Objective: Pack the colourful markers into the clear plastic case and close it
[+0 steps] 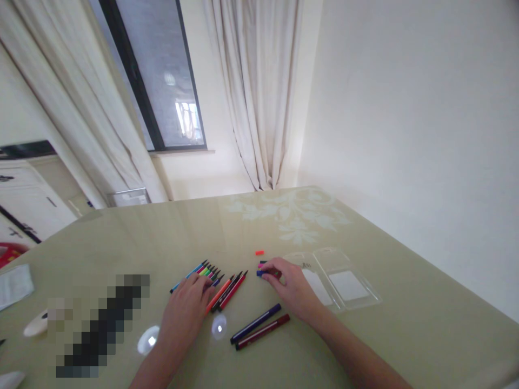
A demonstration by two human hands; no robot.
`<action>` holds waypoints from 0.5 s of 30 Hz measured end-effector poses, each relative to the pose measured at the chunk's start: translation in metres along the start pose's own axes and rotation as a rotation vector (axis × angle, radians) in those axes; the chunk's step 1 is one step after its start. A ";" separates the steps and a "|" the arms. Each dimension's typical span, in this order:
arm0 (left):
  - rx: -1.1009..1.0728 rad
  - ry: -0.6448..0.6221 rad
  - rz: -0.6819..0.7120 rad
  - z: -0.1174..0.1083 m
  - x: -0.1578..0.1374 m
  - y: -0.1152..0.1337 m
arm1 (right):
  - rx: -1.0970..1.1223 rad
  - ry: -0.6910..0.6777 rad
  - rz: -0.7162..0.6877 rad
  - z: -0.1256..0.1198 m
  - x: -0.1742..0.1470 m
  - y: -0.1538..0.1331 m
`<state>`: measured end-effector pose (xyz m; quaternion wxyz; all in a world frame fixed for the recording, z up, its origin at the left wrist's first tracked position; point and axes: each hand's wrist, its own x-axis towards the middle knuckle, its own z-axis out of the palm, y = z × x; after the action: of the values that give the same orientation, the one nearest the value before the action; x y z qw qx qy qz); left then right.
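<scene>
My left hand (187,302) rests over a row of uncapped felt-tip markers (201,272), fingers bent together round a dark blue marker (218,280) whose tip pokes out past them. Orange, black and red uncapped markers (232,292) lie just right of that hand. My right hand (290,281) pinches a blue marker cap (260,273) between thumb and fingertips, low over the table. A pink cap (263,265) and others partly hidden by the fingers lie there, with an orange cap (259,252) farther back. Two capped markers, purple (256,323) and dark red (263,333), lie between my forearms.
A clear plastic case (352,281) lies opened flat beyond my right wrist. On the left of the glossy table (133,243) are a blurred-out dark object (103,324), a pale rounded object (36,323) and a tissue pack (15,286). A wall (425,135) borders the right edge.
</scene>
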<state>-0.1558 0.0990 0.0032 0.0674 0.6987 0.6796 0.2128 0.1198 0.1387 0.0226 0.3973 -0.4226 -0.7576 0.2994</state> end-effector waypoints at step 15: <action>-0.459 -0.051 0.159 0.000 -0.013 0.050 | 0.149 0.054 -0.053 0.001 -0.002 -0.014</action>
<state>-0.1097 0.0828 0.0194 0.2245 0.7215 0.5544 0.3488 0.1136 0.1302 0.0325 0.4556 -0.3794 -0.7332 0.3330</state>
